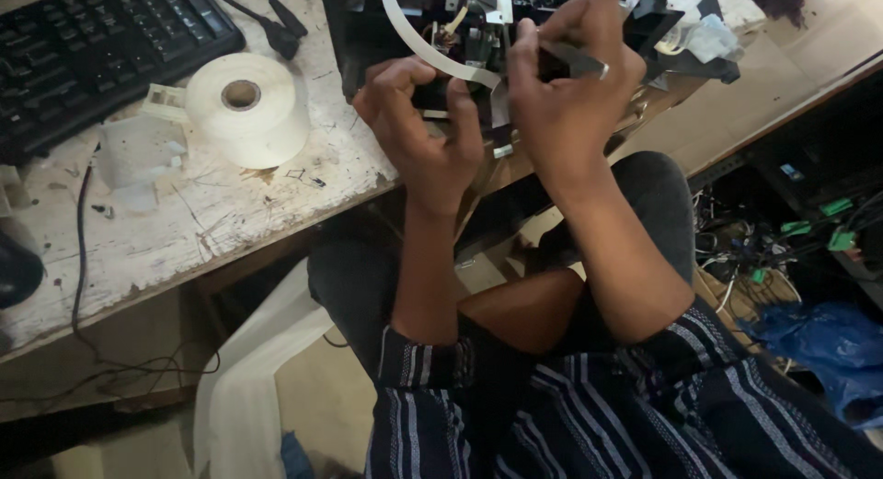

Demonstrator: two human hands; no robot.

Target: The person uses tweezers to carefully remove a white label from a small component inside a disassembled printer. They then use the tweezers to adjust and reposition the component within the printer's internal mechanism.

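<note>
Both hands are busy at the edge of the worn white desk (pixel 184 221). Right hand (pixel 566 102) pinches a thin dark tool (pixel 575 60) tight between thumb and fingers. Left hand (pixel 423 120) is curled shut on a small dark part (pixel 432 97) of the machine, though I cannot see just how the fingers hold it.

Big things first. On the desk sits an opened black machine (pixel 432 19), its insides showing. So the cover looks to be off already, and the work inside looks only part way done, because bits are loose and nothing is closed up again.

Next is the black keyboard (pixel 92 46) at the far left corner. Near it stands a white roll of paper (pixel 248 106), well apart from the hands. A clear plastic piece (pixel 138 152) lies just beside the roll.

Smaller still, a flat white ribbon cable (pixel 432 51) curves out of the machine, down toward the left hand. It hangs loose, so I think it is not plugged back in yet.
</note>
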